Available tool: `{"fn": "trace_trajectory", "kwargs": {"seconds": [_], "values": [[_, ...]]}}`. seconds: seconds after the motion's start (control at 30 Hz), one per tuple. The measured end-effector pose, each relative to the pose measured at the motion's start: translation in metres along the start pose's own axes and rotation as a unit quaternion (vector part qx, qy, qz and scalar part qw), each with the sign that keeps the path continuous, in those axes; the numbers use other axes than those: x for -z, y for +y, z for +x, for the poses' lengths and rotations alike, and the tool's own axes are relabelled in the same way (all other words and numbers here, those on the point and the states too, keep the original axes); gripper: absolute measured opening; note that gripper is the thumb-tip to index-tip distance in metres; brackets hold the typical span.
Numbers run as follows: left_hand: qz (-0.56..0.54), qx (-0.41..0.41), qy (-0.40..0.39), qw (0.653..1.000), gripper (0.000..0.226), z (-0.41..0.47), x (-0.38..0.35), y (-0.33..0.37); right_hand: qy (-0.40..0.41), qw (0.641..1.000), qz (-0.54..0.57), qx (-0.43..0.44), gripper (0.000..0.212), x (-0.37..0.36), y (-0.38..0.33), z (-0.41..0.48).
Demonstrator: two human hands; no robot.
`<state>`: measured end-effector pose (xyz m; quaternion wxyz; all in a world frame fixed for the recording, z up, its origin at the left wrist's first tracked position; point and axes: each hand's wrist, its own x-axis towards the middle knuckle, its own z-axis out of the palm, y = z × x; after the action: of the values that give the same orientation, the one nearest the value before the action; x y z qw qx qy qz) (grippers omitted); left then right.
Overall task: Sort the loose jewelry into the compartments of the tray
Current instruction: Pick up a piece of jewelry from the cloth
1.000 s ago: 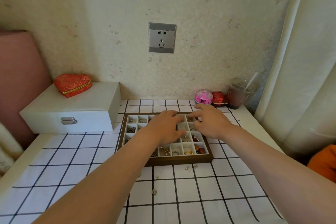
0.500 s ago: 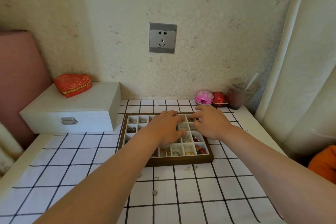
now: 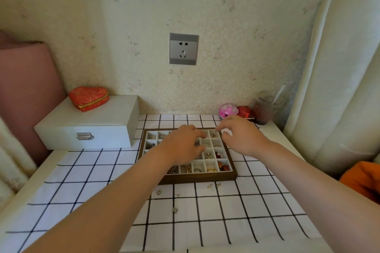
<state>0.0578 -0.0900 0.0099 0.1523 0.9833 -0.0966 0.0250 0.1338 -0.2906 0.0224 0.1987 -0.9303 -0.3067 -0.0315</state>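
A wooden tray (image 3: 232, 177) with white compartments lies on the checked cloth, and many compartments hold rings, earrings and red beads. My left hand (image 3: 181, 146) rests palm down over the tray's middle, its fingers bent loosely onto the compartments. My right hand (image 3: 241, 136) hovers at the tray's far right corner with fingers curled and thumb near the forefinger; whether it pinches anything is hidden. Loose pieces lie on the cloth in front of the tray: two gold earrings (image 3: 210, 186), a small stud (image 3: 158, 192) and another stud (image 3: 175, 210).
A white latched box (image 3: 86, 127) with a red heart-shaped pouch (image 3: 88, 98) on it stands at the left. A pink round box (image 3: 227, 109), a red box (image 3: 244, 111) and a plastic cup with a straw (image 3: 264, 111) stand at the back right by the wall.
My right hand has drawn back from the tray's far middle to its far right corner and risen slightly. My left hand has stayed over the tray.
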Motion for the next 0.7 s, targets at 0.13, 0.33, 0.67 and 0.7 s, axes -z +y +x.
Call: {"fn": "trace_trajectory", "kwargs": {"seconds": [0.13, 0.33, 0.67, 0.7], "values": [[-0.009, -0.048, 0.020, 0.999, 0.030, -0.027, 0.007, 0.015, -0.055, 0.997, 0.005, 0.059, 0.016, 0.010, -0.026, -0.031], [0.050, -0.117, -0.001, 0.992, 0.020, -0.063, 0.004, 0.031, -0.177, 0.970, -0.102, 0.129, 0.020, 0.009, -0.051, -0.073], [0.142, -0.187, 0.030, 0.972, 0.030, -0.093, -0.017, 0.032, -0.170, 0.956, -0.190, 0.147, 0.021, 0.000, -0.045, -0.087], [0.143, -0.182, 0.032, 0.972, 0.030, -0.093, -0.017, 0.033, -0.169, 0.959, -0.179, 0.140, 0.021, -0.002, -0.044, -0.087]]}}
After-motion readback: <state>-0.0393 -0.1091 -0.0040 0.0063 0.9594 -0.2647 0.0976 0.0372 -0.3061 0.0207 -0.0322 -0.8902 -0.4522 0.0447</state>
